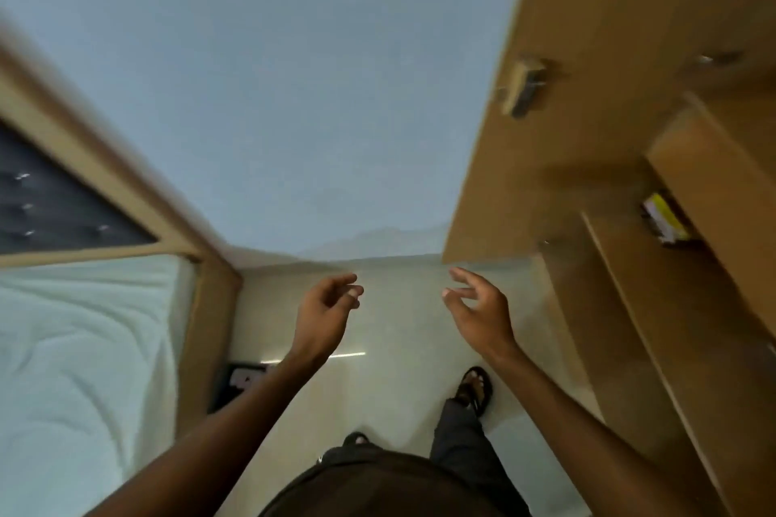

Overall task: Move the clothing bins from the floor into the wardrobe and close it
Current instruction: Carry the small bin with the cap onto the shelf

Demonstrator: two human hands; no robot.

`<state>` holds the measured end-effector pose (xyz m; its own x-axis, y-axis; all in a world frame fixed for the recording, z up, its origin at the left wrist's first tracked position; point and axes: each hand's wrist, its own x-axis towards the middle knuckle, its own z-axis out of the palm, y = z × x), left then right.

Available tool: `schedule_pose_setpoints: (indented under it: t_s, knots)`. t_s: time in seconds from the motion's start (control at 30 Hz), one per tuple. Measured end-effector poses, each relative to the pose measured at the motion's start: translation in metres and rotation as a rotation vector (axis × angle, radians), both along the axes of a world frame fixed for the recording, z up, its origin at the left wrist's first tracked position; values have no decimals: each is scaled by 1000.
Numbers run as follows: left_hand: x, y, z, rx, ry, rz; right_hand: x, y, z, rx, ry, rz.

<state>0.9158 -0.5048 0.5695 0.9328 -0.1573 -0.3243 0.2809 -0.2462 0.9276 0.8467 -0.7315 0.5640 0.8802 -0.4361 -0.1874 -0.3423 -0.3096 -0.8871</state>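
Both arms reach forward over the pale tiled floor (399,348). My left hand (325,306) is empty, its fingers loosely curled and apart. My right hand (478,306) is empty too, fingers spread. The wooden wardrobe (672,306) stands open on the right, showing bare shelves. Its door (567,97) swings out toward the wall and carries a metal lock. No clothing bin shows on the floor in this view.
A bed with a white sheet (84,369) and a wooden frame (205,327) fills the left side. A dark object (241,382) lies on the floor beside the bed. A yellow item (665,218) sits on a wardrobe shelf. A grey wall (273,97) is ahead.
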Motion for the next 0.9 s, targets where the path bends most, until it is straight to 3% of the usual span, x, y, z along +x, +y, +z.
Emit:
schedule_pose_setpoints:
  t_s: [0.2, 0.43, 0.63, 0.9]
  knots:
    - [-8, 140, 1, 52, -51, 321, 59, 116, 10, -36, -23, 330]
    - [-18, 240, -28, 63, 45, 663, 119, 224, 3, -50, 32, 651]
    - [3, 306, -84, 109, 229, 842, 184, 307, -55, -64, 151, 836]
    - [46, 357, -210, 335, 489, 821, 239, 390, -199, -83, 433, 1002]
